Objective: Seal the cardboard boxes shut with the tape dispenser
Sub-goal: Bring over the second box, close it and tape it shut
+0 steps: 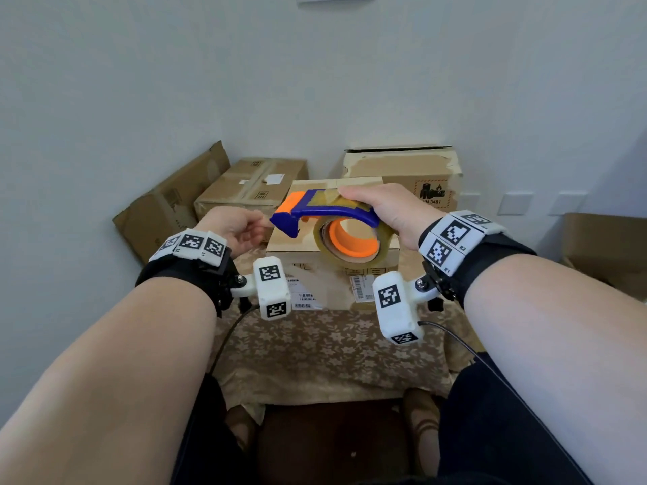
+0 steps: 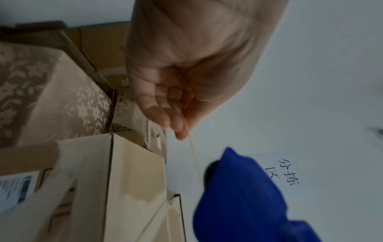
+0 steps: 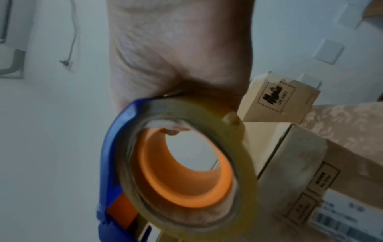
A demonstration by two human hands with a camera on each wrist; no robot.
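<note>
The right hand (image 1: 388,211) held the tape dispenser (image 1: 322,213) in the air above the cardboard box (image 1: 332,255) that stood on the worktop (image 1: 329,348), which was covered with a beige cloth patterned with pale flowers. Its grip was closed around the rear of the blue frame, thumb on top and fingers curled under and through the orange core of the tape roll (image 1: 352,241); the right wrist view showed a fingertip inside that core. The dispenser's orange and blue nose pointed toward the person's left side. The left hand (image 1: 238,229) hovered just beside that nose, its grip narrowed to a pinch: in the left wrist view the thumb and fingertips (image 2: 178,126) came together on the free end of a strip of clear tape (image 2: 194,160) that ran from them to the blue body of the dispenser. The near box had pale tape on its top and front and printed labels (image 1: 306,301) on the side facing the person. Behind it, by the white wall, stood a larger box (image 1: 402,169) marked with a battery warning symbol, a taped brown box (image 1: 252,185) to the left, and a flattened carton (image 1: 168,204) leaning at the far left. Another carton (image 1: 609,246) showed at the right edge. Both wrists carried black bands with white marker blocks.
</note>
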